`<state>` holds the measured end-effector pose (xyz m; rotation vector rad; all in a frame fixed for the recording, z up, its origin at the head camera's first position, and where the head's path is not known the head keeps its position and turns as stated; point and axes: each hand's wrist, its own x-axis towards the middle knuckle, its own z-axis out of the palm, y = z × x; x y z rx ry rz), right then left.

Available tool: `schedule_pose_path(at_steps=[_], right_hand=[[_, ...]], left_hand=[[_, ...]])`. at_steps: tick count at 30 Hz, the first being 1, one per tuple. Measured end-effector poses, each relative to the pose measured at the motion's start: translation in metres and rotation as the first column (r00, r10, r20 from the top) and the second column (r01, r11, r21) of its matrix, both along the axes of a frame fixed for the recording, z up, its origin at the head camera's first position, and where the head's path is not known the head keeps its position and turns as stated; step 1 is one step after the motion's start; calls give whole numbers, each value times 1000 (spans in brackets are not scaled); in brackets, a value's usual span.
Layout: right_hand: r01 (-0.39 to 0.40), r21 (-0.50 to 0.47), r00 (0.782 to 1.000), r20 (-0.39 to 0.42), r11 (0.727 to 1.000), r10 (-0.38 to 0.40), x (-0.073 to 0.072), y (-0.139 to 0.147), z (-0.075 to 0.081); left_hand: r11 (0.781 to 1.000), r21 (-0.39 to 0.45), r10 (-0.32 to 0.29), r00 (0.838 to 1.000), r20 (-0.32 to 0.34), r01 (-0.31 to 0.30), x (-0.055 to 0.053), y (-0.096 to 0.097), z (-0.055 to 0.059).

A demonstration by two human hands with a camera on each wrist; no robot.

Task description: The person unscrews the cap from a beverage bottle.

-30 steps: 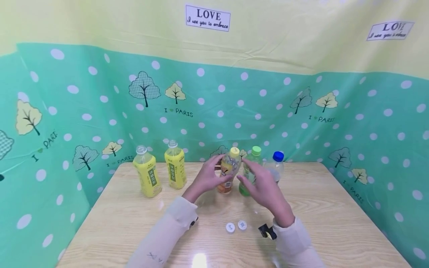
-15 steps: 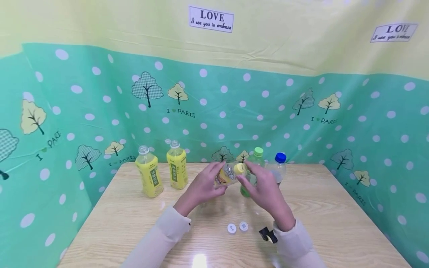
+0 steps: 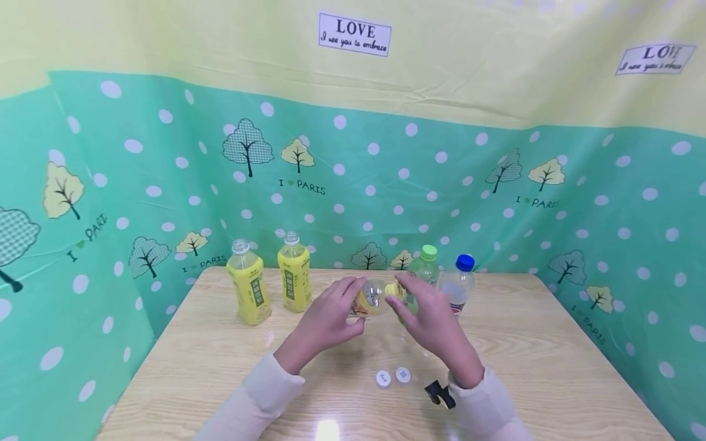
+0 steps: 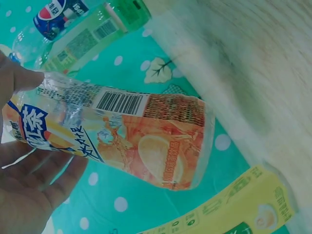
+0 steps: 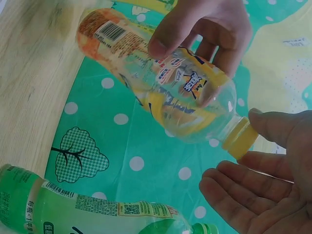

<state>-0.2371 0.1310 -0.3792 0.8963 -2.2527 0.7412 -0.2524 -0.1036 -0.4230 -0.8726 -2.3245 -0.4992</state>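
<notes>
In the head view my left hand (image 3: 325, 318) holds a clear plastic iced tea bottle (image 3: 366, 299) with an orange and yellow label, tilted on its side above the table. The left wrist view shows that bottle's base end (image 4: 161, 141), with thumb and fingers round its upper body. My right hand (image 3: 432, 318) is at the bottle's neck. Thumb and index finger pinch the yellow cap (image 5: 241, 139), which sits on the neck, while the other fingers extend below it. The bottle looks drained; any liquid inside is hard to see.
Two yellow-labelled bottles (image 3: 250, 294) without caps stand at the back left. A green bottle (image 3: 425, 269) and a blue-capped bottle (image 3: 458, 288) stand at the back right. Two white caps (image 3: 383, 380) lie on the wooden table (image 3: 182, 380) in front. A patterned cloth (image 3: 353, 202) hangs behind.
The iced tea bottle went from nearly upright to lying sideways in my left hand, lifted off the table. My right hand has come onto its yellow cap.
</notes>
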Motion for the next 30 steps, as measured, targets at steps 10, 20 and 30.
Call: schedule_pose_path(at_steps=[10, 20, 30], right_hand=[[-30, -8, 996, 87, 1000, 31, 4, -4, 0], [-35, -26, 989, 144, 999, 38, 7, -2, 4], [-46, -24, 985, 168, 999, 49, 7, -2, 3]], left_hand=[[998, -58, 25, 999, -21, -26, 11, -4, 6], [998, -64, 5, 1000, 29, -3, 13, -3, 8], [997, -81, 8, 999, 41, -5, 14, -5, 9]])
